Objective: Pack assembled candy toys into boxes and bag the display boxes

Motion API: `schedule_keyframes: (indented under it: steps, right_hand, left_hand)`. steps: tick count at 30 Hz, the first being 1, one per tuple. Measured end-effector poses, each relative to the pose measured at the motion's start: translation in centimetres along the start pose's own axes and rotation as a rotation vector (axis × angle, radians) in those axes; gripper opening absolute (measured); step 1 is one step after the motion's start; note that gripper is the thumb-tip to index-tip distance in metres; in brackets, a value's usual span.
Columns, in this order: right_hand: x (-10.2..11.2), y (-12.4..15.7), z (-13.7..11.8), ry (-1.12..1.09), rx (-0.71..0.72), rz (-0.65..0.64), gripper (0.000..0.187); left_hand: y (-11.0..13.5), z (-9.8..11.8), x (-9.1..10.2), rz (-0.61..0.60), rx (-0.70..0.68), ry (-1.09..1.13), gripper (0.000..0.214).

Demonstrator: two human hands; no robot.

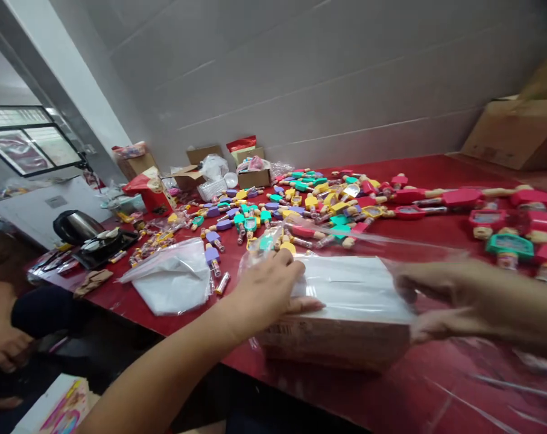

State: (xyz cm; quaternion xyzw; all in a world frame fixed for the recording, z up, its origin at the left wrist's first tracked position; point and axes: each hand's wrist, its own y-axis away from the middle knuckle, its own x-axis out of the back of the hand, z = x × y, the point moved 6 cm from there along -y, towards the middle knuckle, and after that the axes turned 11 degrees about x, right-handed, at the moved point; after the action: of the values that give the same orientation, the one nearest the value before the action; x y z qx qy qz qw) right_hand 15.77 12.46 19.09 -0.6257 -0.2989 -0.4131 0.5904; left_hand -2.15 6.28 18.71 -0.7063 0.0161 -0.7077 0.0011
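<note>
2 forearms (183,361) converge: left hand (273,282) arched, right hand (463,298) seemingly half-curled.

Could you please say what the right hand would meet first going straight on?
Probably the white-topped box, at its right end, perhaps through clear plastic; blur hides whether the right hand touches it.

White-topped carton (345,325), near side barcoded, on the red tabletop (449,172); transparent plastic film (382,240), loose, along its far edge.

Two bare hands (275,282), bare forearms (183,355)
</note>
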Motion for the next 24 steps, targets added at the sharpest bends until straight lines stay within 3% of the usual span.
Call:
schedule_keyframes:
  steps: [2, 6, 9, 11, 15, 18, 20, 21, 22, 24]
  right_hand:
    - [1.4, -0.5, -0.4, 0.027, 0.068, -0.014, 0.048]
    - [4.2, -1.4, -4.2, 0.551, 0.027, 0.210, 0.035]
    - [2.6, -1.1, -9.3, 0.369, 0.316, 0.330, 0.034]
    - [0.3, -0.1, -11.2, 0.219, 0.402, 0.268, 0.036]
    - [-4.1, 1.9, -8.7, 0.364, 0.221, 0.218, 0.035]
    - [-5.7, 1.8, -7.1, 0.421, 0.218, 0.217, 0.039]
    - [-5.1, 1.3, -7.6, 0.444, 0.230, 0.208, 0.037]
    - [-4.5, 1.0, -7.9, 0.447, 0.220, 0.210, 0.035]
    - [-3.9, 0.5, -8.3, 0.443, 0.202, 0.212, 0.033]
    - [-3.0, -0.6, -8.8, 0.430, 0.171, 0.204, 0.033]
  left_hand:
    - [0.3, -0.1, -0.3, -0.021, 0.054, 0.040, 0.042]
    - [1.1, -0.5, -0.9, -0.083, 0.101, 0.022, 0.025]
    - [1.7, -0.6, -0.8, -0.025, 0.108, -0.017, 0.025]
    - [2.3, -0.3, -0.3, 0.050, 0.097, -0.011, 0.023]
    - [2.4, -1.4, 1.8, 0.311, -0.073, -0.021, 0.022]
    - [4.2, -5.0, 4.8, 0.771, -0.094, 0.052, 0.013]
    - [6.4, -8.0, 6.0, 1.113, 0.053, 0.243, 0.023]
    - [7.2, -9.6, 5.8, 1.211, 0.152, 0.409, 0.037]
    - [7.4, -11.1, 5.0, 1.219, 0.253, 0.618, 0.050]
    - [6.2, -12.7, 2.4, 0.959, 0.385, 1.072, 0.059]
